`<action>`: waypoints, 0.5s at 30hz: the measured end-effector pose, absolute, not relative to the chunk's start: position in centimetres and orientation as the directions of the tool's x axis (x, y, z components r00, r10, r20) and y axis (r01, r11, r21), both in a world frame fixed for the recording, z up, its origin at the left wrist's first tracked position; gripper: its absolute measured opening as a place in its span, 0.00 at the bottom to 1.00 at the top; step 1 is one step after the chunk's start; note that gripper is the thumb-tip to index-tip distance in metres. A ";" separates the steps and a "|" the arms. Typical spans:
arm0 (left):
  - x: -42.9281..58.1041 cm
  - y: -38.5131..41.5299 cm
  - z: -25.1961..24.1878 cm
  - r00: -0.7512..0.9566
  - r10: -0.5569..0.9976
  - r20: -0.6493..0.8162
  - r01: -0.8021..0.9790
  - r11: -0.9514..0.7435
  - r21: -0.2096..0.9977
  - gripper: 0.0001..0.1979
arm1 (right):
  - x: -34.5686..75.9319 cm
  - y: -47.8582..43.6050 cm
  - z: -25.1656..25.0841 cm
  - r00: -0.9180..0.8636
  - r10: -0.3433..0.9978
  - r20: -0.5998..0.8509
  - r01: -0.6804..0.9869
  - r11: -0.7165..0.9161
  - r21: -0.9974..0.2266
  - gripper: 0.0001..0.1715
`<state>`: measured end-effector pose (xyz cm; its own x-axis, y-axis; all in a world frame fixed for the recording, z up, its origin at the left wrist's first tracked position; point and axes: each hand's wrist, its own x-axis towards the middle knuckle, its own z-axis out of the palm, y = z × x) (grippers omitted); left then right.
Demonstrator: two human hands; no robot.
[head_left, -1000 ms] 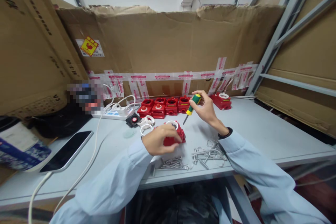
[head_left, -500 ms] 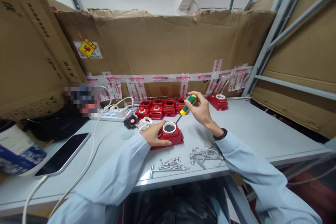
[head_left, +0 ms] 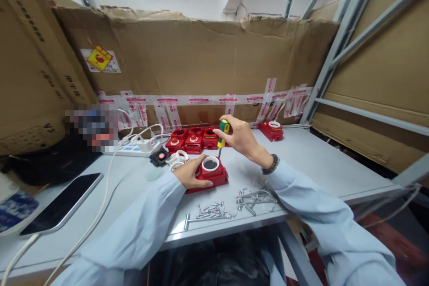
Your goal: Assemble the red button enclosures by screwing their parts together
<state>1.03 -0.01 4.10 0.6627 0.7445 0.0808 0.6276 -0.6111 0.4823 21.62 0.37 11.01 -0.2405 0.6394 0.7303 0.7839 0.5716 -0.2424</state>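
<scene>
My left hand (head_left: pixel 192 174) is closed around the left side of a red housing (head_left: pixel 219 178) with a white ring (head_left: pixel 210 163) on top, pressing it to the table. In my right hand (head_left: pixel 239 136) is a screwdriver (head_left: pixel 222 134) with a green and yellow handle, held nearly upright. Its shaft runs down to the housing's back right corner, beside the ring; the tip is too small to make out. Loose white rings (head_left: pixel 179 157) lie just behind my left hand. Close to the table's front edge are several screws (head_left: pixel 212 210) and a T-shaped metal tool (head_left: pixel 204 219).
Several red housings (head_left: pixel 193 140) stand in rows behind, another (head_left: pixel 271 130) at the back right. A black part (head_left: pixel 159 157), a power strip (head_left: pixel 130 146), a phone (head_left: pixel 63 203) and white cables are to the left. More metal pieces (head_left: pixel 255 199) lie front right.
The screwdriver has swung from a slant to nearly upright, with my right hand moving over the housing's corner. My left hand keeps its hold. The whole view has shifted slightly.
</scene>
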 end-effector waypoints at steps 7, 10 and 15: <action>1.0 0.3 3.8 0.700 0.708 0.093 0.569 -0.632 0.527 0.34 | 19.2 0.8 13.5 -0.236 0.786 0.571 0.968 0.244 0.065 0.26; 1.0 0.1 4.0 0.683 0.725 0.092 0.596 -0.625 0.504 0.34 | 19.1 0.5 14.2 -0.304 0.809 0.503 0.951 0.292 0.105 0.21; 1.0 0.0 4.1 0.686 0.719 0.113 0.574 -0.630 0.522 0.34 | 20.9 0.3 15.5 -0.537 0.766 0.353 0.831 0.551 0.069 0.14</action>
<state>1.00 -0.03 4.06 0.6862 0.7186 0.1128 0.5742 -0.6303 0.5224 20.95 0.34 15.47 -0.5374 0.7661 0.3526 0.8314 0.5514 0.0693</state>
